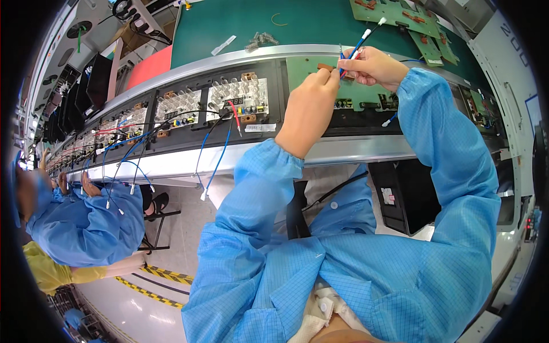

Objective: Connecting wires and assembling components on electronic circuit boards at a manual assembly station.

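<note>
Above the line, my left hand (310, 106) is closed, thumb and fingertips pinched at the lower part of a small bunch of wires (355, 48). My right hand (374, 67) meets it there, its fingers closed round the same bunch. Blue, red and dark strands show, and white plugs point up and away to the right. Below both hands lies a green circuit board (298, 70) in a dark carrier, partly covered by my fingers. Small components and a blue lead with a white plug (386, 123) show at its near edge.
Left along the rail, white circuit boards (235, 96) with trailing wires sit in black carriers (273, 86). Green boards (400, 17) are stacked on the green mat (311, 26), near loose small parts (260, 40). A co-worker (86, 223) sits at left. A black bin (403, 194) stands beneath.
</note>
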Available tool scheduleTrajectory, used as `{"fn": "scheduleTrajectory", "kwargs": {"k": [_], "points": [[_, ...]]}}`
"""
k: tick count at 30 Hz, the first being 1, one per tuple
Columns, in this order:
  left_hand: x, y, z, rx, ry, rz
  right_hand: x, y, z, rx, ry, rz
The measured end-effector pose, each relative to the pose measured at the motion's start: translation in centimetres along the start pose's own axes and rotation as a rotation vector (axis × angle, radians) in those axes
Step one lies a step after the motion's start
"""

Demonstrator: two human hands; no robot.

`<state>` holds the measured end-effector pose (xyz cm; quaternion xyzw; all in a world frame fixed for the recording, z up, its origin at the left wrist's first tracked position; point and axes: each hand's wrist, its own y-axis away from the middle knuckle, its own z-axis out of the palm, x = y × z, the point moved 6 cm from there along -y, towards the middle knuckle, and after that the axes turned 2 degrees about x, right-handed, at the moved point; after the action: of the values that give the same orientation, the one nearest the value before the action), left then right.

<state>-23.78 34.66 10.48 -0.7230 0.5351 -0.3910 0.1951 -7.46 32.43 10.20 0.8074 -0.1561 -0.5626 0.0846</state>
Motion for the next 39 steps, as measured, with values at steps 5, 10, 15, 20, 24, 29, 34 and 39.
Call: {"fn": "scheduleTrajectory", "kwargs": {"k": [5,10,15,20,24,29,34,39], "points": [[1.3,-0.2,0.2,-0.042,-0.275,0.125,1.1,-0.8,-0.5,-0.008,-0.144,0.13],[2.0,-0.1,0.8,-0.113,-0.406,0.168,1.5,-1.8,-0.7,-0.041,-0.126,0.215],[1.9,0.0,0.9,-0.135,-0.471,0.207,0.6,-2.1,-0.8,-0.007,0.029,0.22],[0.0,0.0,-0.6,0.002,-0.064,0.073,0.7,-1.9,-0.5,-0.052,0.066,0.217],[-1.3,0.4,-0.4,0.03,0.101,-0.007,0.6,-1.3,0.2,-0.038,0.104,0.201],[-0.3,-0.2,-1.0,0.008,0.024,0.148,0.5,-1.2,0.0,-0.029,0.122,0.192],[1.0,0.2,-0.2,0.003,-0.181,0.265,-0.4,-2.1,-0.1,-0.047,0.22,0.199],[2.4,0.8,1.0,-0.07,-0.438,0.323,0.7,-2.6,-0.6,-0.009,0.069,0.256]]}}
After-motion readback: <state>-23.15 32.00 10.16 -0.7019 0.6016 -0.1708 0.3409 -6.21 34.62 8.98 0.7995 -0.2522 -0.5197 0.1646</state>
